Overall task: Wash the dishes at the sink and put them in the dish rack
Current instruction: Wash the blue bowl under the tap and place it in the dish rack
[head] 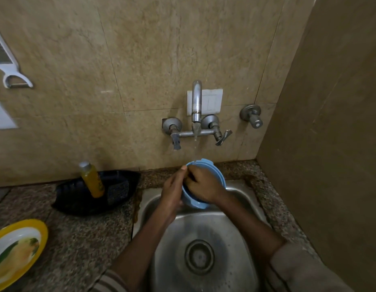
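Observation:
A light blue plastic bowl (218,175) is held tilted over the back of the steel sink (242,260), under a thin stream of water from the wall tap (196,106). My left hand (172,192) grips the bowl's left rim and underside. My right hand (204,184) lies across the bowl's opening, fingers curled inside it. Whether those fingers hold a scrubber is hidden. The sink basin below holds no other dishes.
A black tray (77,203) on the granite counter holds a yellow soap bottle (92,180) and a dark scrub pad (117,191). A yellow-rimmed plate (16,251) sits at the lower left. A peeler (8,60) hangs on the wall. A side wall closes off the right.

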